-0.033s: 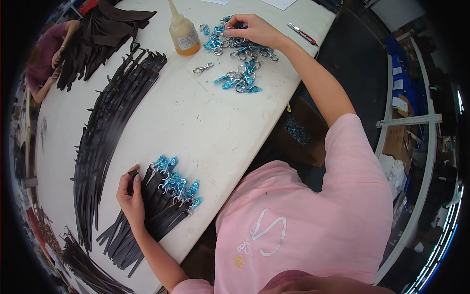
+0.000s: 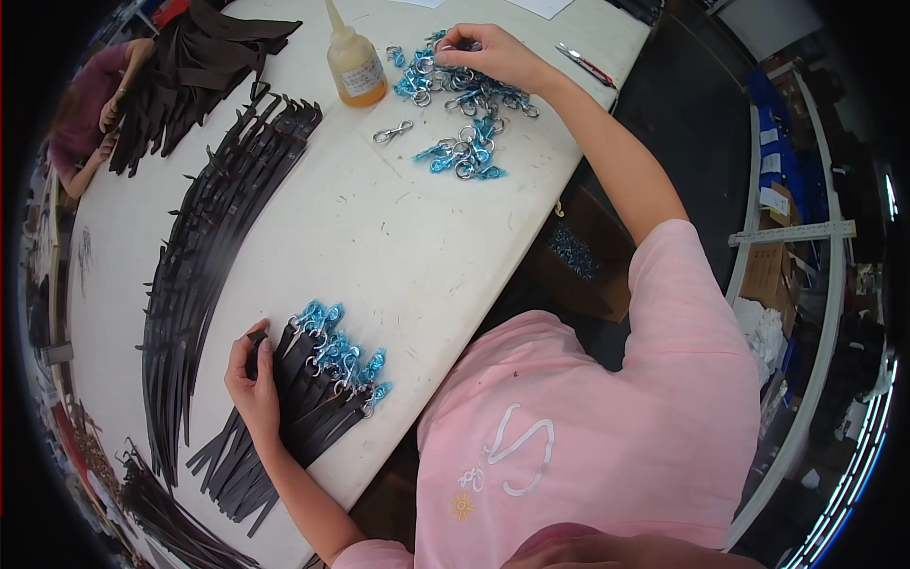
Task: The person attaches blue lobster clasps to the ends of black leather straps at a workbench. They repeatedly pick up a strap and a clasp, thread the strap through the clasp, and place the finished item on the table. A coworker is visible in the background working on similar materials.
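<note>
My left hand (image 2: 253,384) is closed on the end of a dark leather strap (image 2: 256,347), at the near left of the table. Beside it lies a fanned bundle of dark straps (image 2: 301,417), their upper ends fitted with metal snap hooks (image 2: 343,358) partly wrapped in blue plastic. Farther off, my right hand (image 2: 495,59) reaches over a pile of similar snap hooks (image 2: 474,95), thumb and fingers pinched at its left edge. Whatever lies between those fingertips is too small to make out. One bare snap hook (image 2: 393,133) rests apart from the pile.
A bottle of amber liquid (image 2: 358,76) with a pointed nozzle stands left of the pile. Long dark straps (image 2: 213,256) stretch along the white table (image 2: 379,247). A red-handled tool (image 2: 586,64) lies by the right edge. Another person (image 2: 85,123) handles dark strips (image 2: 190,76) at far left.
</note>
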Tool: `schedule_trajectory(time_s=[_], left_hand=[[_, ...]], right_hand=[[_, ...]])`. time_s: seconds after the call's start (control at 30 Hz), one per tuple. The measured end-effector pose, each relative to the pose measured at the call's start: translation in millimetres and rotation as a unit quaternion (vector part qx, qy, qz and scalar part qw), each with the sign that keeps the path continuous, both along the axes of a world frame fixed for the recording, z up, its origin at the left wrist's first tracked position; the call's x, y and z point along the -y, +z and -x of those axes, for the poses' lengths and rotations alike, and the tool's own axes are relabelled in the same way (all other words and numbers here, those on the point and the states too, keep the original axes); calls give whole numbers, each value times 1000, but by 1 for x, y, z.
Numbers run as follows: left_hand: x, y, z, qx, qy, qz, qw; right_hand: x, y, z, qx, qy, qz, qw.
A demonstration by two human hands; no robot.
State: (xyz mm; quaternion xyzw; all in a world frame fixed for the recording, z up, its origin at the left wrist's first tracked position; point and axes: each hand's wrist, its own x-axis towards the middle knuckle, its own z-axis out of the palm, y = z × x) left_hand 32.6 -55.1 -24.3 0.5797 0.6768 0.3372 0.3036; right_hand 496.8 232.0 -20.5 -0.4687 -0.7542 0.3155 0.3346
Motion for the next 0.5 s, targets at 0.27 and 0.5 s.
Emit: schedule_trajectory(time_s=[0.27,0.5], left_hand=[[5,-1,9,-14,-5,-32,999],[0,17,11,-17,35,21,999]], right_hand=[[-13,-14,-4,-79,-13,-10,997],[-13,-1,-13,-107,-104,79,986]])
